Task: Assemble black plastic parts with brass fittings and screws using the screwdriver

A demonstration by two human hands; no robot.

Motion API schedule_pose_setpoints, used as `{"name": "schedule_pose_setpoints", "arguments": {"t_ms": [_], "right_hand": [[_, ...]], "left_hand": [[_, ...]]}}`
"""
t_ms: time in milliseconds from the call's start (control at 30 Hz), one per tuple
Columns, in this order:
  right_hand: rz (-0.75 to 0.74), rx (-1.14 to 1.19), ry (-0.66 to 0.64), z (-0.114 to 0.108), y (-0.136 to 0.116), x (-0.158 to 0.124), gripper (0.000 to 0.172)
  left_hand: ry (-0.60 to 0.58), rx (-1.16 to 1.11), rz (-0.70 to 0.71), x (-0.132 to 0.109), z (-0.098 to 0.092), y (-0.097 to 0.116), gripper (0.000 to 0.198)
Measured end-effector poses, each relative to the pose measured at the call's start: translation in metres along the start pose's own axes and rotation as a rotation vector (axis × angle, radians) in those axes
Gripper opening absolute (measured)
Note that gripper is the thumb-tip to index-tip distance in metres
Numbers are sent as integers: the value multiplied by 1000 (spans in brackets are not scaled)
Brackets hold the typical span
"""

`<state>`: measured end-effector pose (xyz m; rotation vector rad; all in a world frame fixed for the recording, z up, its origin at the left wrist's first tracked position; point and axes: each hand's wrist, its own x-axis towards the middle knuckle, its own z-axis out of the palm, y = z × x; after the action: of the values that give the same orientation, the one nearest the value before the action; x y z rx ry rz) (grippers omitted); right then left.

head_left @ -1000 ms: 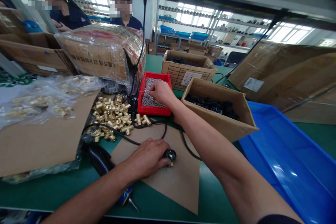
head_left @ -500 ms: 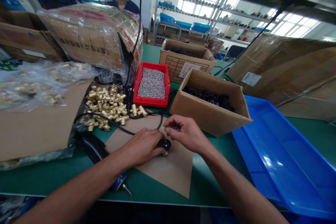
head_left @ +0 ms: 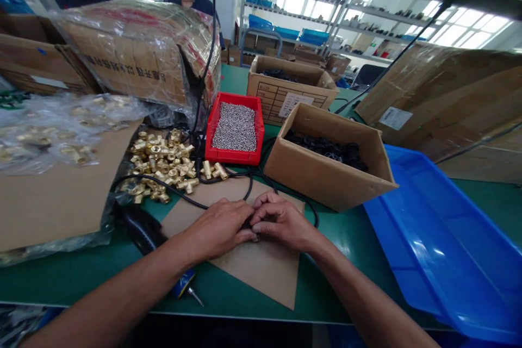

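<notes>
Over a cardboard sheet (head_left: 269,277) my two hands meet. My left hand (head_left: 226,223) is closed round a black round part with brass on it; fingers hide nearly all of it now, and only a brass bit (head_left: 255,238) peeks out below. Against it, my right hand (head_left: 281,223) has thumb and fingers pinched together; whatever lies between them is too small and covered to make out. A corded electric screwdriver (head_left: 155,239) lies left of my left forearm, bit toward the table's front edge. Beyond the hands are a pile of brass tee fittings (head_left: 163,160) and a red bin (head_left: 234,128) of small silvery screws.
An open carton (head_left: 330,174) of black parts stands right of the bin, another carton (head_left: 291,87) behind it. A blue tray (head_left: 428,244) lies at right. Bagged fittings (head_left: 61,130) are at left. Black cables (head_left: 248,187) cross the green table. Two people stand beyond the wrapped boxes (head_left: 134,54).
My right hand has moved down and left onto the black part, which was visible earlier and is now covered. My left hand stays where it was. The view has shifted slightly.
</notes>
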<state>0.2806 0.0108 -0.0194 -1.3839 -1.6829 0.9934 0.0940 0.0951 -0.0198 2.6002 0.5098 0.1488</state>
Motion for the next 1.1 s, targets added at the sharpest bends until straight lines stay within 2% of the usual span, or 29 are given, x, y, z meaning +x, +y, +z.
{"name": "schedule_pose_setpoints", "arguments": {"t_ms": [100, 267, 333, 633, 700, 767, 833, 867, 933, 967, 1033, 1100], "right_hand": [[-15, 24, 4, -1, 5, -2, 11], [41, 137, 14, 1, 12, -10, 45], [66, 159, 10, 3, 15, -13, 50], [-23, 129, 79, 7, 34, -20, 40], [0, 101, 70, 6, 33, -20, 41], [22, 85, 53, 4, 32, -21, 41], [33, 76, 39, 3, 31, -21, 40], [36, 69, 33, 2, 30, -21, 40], [46, 56, 29, 0, 30, -21, 39], [51, 52, 29, 0, 30, -21, 39], [59, 53, 29, -1, 31, -22, 38], [62, 57, 27, -1, 33, -23, 39]], "left_hand": [[0, -4, 0, 1, -1, 1, 25], [-5, -20, -22, 2, 0, 1, 25], [-8, -19, -22, 2, 0, 0, 25], [-61, 56, -45, 5, -4, 7, 22], [-28, 113, -37, 1, -11, 9, 24], [74, 181, -56, -10, -21, 10, 29], [259, 249, -162, -30, -29, 8, 36], [361, 275, -258, -42, -33, 6, 39], [528, 304, -527, -69, -36, 3, 45], [570, 312, -685, -83, -36, 1, 48], [544, 306, -968, -106, -31, -1, 55], [470, 239, -1090, -120, -22, -3, 67]]}}
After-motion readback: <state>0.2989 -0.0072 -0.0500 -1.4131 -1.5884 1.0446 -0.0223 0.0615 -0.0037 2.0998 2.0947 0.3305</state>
